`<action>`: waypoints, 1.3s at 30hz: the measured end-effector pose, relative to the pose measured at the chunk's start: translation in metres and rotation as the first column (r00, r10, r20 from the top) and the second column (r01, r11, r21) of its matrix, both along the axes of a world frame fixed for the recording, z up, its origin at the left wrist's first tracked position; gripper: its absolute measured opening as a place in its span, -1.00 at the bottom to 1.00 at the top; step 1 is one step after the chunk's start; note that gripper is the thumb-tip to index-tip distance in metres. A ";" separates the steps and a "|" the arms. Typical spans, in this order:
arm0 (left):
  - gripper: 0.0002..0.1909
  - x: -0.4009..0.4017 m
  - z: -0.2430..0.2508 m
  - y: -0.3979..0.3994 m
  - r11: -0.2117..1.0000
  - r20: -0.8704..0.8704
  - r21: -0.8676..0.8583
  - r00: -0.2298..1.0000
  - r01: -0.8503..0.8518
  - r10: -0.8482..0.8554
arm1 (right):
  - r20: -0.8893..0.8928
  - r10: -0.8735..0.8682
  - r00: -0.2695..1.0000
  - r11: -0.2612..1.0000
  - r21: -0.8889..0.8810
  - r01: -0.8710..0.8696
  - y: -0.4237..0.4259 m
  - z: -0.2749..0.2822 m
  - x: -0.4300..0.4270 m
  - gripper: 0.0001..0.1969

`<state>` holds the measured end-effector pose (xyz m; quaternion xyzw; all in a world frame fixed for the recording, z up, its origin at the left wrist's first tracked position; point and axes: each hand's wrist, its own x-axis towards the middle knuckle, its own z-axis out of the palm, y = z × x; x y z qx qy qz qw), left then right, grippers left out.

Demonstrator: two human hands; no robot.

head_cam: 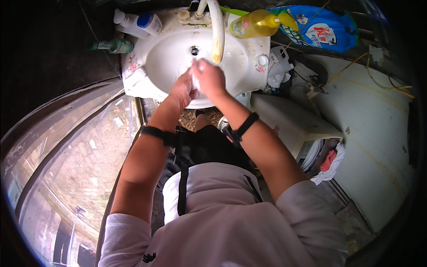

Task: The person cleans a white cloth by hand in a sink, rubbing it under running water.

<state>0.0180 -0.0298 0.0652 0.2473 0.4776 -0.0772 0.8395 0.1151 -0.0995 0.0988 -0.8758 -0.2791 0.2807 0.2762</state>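
Note:
My left hand and my right hand meet over the front of a white ceramic washbasin. Their fingers are bent against each other. Something white shows between them, and I cannot tell whether it is lather or a wet cloth. Just beyond the fingertips lies the round drain hole. A pale hose from the tap hangs over the bowl, its end close to my right hand. No running water can be made out. Both forearms wear black straps.
A yellow pump bottle lies on the right ledge beside a blue pouch. On the left are a white pump bottle, a blue-capped bottle and a green bottle. A small white cap sits on the right rim.

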 end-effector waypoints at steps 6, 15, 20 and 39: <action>-0.56 -0.006 -0.017 0.023 0.936 -0.035 -0.110 0.942 -0.335 0.333 | -0.170 -0.006 0.985 1.000 -0.004 0.005 0.013 0.010 -0.038 -0.51; -0.71 -0.008 0.004 0.023 0.992 0.002 0.121 1.000 0.025 -0.025 | -0.363 0.099 0.927 0.986 0.164 -0.041 -0.001 0.005 -0.004 -0.53; -0.77 -0.024 -0.046 0.033 0.995 0.081 -0.027 0.992 -0.093 0.094 | 0.049 0.292 0.955 0.956 -0.012 -0.292 0.005 0.038 -0.031 -0.57; -0.55 0.003 0.022 0.014 0.991 -0.118 0.098 0.990 0.093 -0.082 | -0.187 -0.112 0.976 0.972 -0.224 0.069 0.005 -0.010 0.006 -0.43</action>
